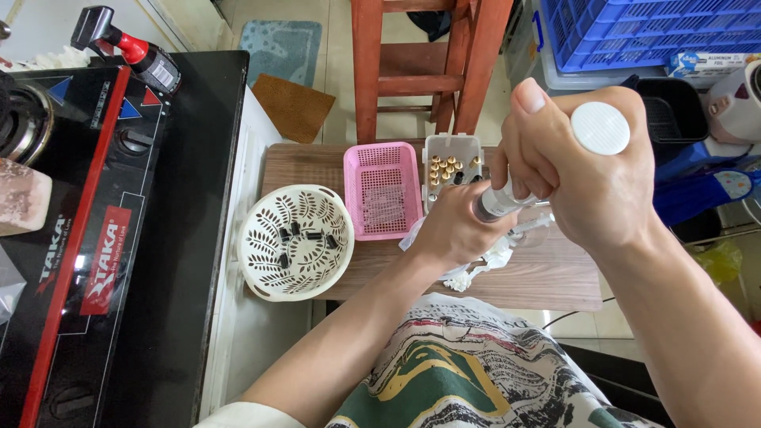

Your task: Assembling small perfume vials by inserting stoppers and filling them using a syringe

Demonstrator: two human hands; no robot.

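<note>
The right hand (590,170) is raised above the right part of the wooden desk (555,273), fingers closed around a white cylindrical tool (600,128) with a round ribbed cap. The tool's lower end, a grey-white barrel, emerges below the fist and points down and left. The left hand (453,230) sits just below and left of it, fingers curled shut around something small at the barrel's tip; what it holds cannot be told. Crumpled white tissue (476,273) lies on the desk beneath both hands.

Left of the hands, from near to far:
- A round cream basket (261,261) with leaf cut-outs, containing several small black parts (305,236).
- A pink rectangular basket (383,190), just beside the cream basket.
- A small clear box (450,162) holding small brass-coloured pieces, just beside the pink basket.

A black gas stove (95,238) occupies the left side. A red wooden chair (420,63) stands beyond the desk.
</note>
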